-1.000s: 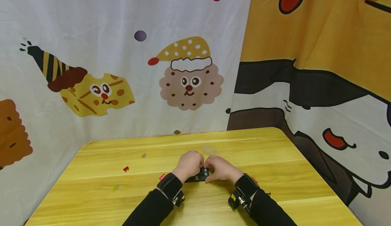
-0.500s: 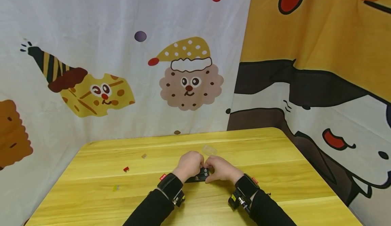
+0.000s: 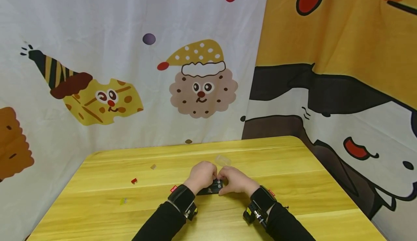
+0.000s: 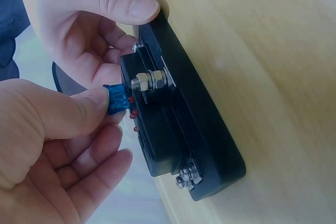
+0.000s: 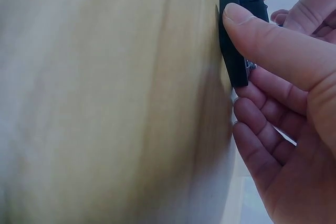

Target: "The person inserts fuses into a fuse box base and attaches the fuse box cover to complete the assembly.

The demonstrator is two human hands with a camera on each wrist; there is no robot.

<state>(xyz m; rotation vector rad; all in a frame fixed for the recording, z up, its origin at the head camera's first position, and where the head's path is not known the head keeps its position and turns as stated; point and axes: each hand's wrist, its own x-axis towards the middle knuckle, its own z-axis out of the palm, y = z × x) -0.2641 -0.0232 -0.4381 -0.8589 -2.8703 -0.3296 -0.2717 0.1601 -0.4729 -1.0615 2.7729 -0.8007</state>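
A black fuse block (image 3: pixel 212 188) lies on the table between the hands; the left wrist view shows its metal studs with nuts (image 4: pixel 152 80) and small red bulbs along one edge. Thumb and finger of my left hand (image 3: pixel 202 176) pinch a translucent blue blade fuse (image 4: pixel 117 99) against the block's top, beside the red bulbs. How deep the fuse sits is hidden. My right hand (image 3: pixel 236 180) holds the block's right end, its thumb (image 5: pixel 240 16) pressed on the black base and its fingers curled behind. In the head view the hands cover much of the block.
A clear plastic cover (image 3: pixel 223 160) lies just beyond the hands. Off to the left, a red fuse (image 3: pixel 134 181), a tan fuse (image 3: pixel 153 166) and a yellowish fuse (image 3: pixel 123 201) lie apart on the wooden table (image 3: pixel 97 219). A printed curtain (image 3: pixel 130 60) hangs behind the table.
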